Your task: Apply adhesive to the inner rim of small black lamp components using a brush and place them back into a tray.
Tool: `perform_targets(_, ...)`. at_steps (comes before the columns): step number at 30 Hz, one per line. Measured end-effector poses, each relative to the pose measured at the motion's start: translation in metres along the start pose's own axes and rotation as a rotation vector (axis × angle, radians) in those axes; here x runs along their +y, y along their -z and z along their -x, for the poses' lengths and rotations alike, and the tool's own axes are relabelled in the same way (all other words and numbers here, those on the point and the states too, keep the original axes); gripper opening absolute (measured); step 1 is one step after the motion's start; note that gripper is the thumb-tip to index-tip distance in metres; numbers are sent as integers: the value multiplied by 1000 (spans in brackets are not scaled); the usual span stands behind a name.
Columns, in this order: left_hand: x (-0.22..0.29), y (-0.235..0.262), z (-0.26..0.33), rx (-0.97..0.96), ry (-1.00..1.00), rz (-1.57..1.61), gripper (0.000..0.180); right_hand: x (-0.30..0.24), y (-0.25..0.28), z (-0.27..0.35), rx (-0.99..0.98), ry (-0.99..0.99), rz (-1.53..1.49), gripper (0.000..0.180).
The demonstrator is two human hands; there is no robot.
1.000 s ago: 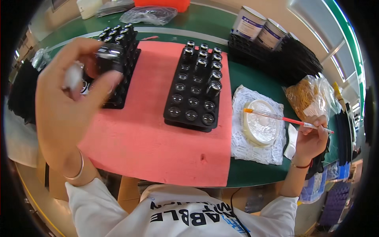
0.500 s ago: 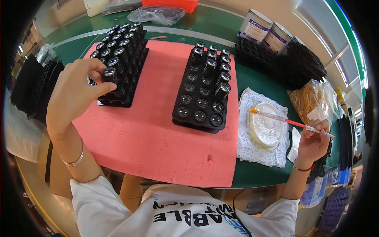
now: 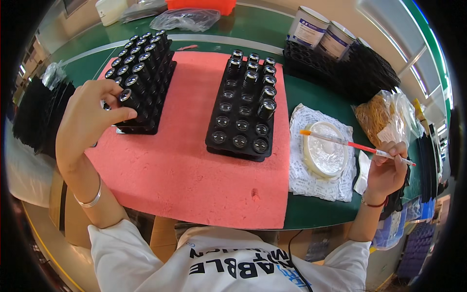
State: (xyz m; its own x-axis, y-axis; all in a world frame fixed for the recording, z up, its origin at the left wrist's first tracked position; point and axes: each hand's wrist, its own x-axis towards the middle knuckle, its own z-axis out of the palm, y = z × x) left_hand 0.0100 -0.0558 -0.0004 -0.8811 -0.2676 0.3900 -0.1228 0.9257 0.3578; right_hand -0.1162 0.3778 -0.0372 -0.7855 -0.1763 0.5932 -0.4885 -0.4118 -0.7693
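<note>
My left hand (image 3: 90,117) is at the near end of the left black tray (image 3: 158,104). Its thumb and fingers are closed on a black lens barrel (image 3: 127,97) with a shiny glass top, which leans slightly. Several similar barrels stand upright in rows behind it. On the right, my right hand (image 3: 388,170) grips a thin red stick (image 3: 360,146) with an orange tip, held nearly level. That tip hovers over the round white dish (image 3: 307,158), whose top looks filmy. In the middle tray (image 3: 214,104), barrels stand in the far rows and along the right side, with clear round lenses nearer me.
A pink foam mat (image 3: 189,190) lies under both trays on the green table (image 3: 311,214). Printed white cloth (image 3: 299,182) supports the dish. At the back right are labelled cans (image 3: 307,31), stacked black trays (image 3: 365,73) and a bag of tan bands (image 3: 374,119).
The whole view has shifted slightly. The barrel at my left fingers now leans a little more to the left. My right hand holds the stick in nearly the same pose.
</note>
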Motion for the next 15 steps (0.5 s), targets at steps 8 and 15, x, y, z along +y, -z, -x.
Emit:
perform_targets(8, 89, -21, 39, 344, -8, -2, 28, 5, -4, -5, -10, 16, 39, 19)
perform_targets(15, 105, -87, 3, 167, -533, 16, 24, 11, -6, -1, 100, -90, -100, 19)
